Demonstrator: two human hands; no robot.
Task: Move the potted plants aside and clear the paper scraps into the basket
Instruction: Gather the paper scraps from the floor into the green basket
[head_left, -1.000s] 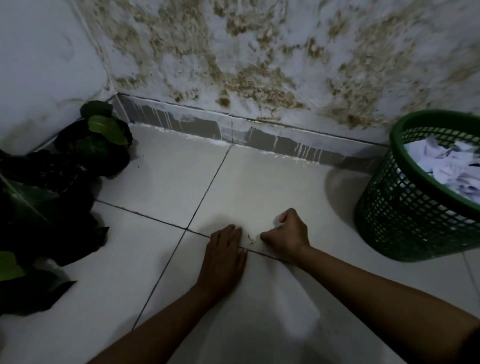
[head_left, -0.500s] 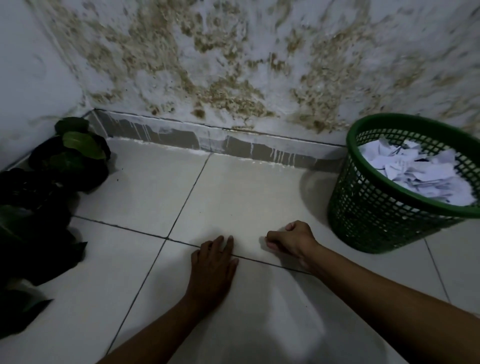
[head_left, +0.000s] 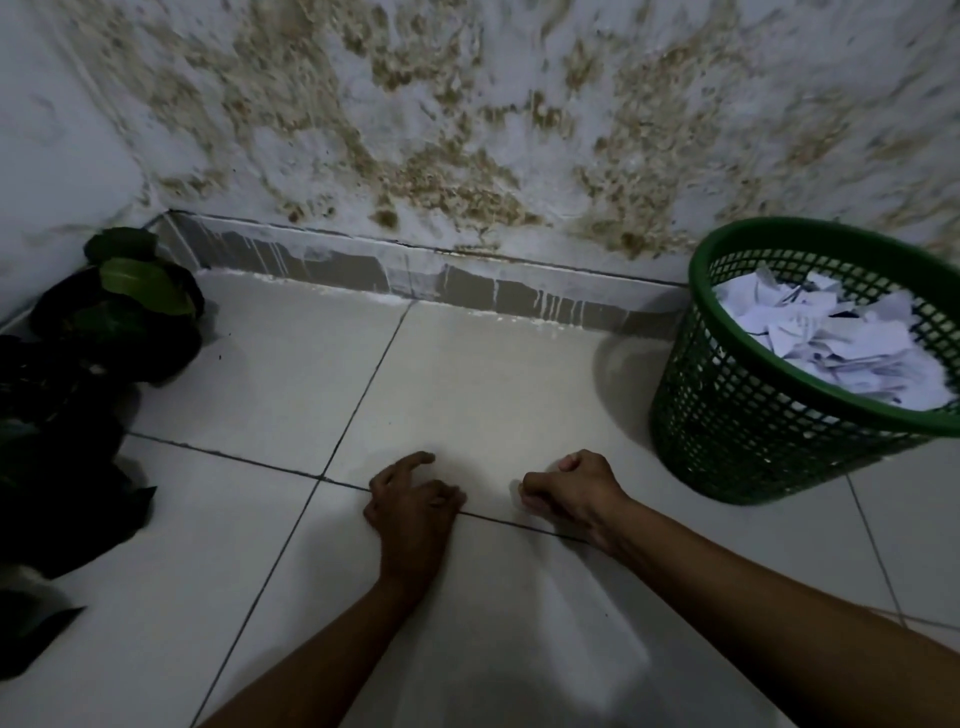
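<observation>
While the left hand (head_left: 413, 506) rests on the tiled floor (head_left: 270, 364) with fingers curling and the right hand (head_left: 569, 491) is fisted, its contents unclear, paper scraps (head_left: 826, 338) fill the green basket (head_left: 737, 415) at right and potted plants (head_left: 109, 312) sit far left.

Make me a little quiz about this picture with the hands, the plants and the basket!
1. True or false: the basket lies tipped over on its side.
2. Where are the plants? A) in the left corner B) inside the basket C) between the two hands
3. Fill in: the basket holds white ____.

Key: 1. False, it stands on its base on the floor, near the right hand. 2. A, in the left corner, well apart from the left hand. 3. Paper scraps.
</observation>
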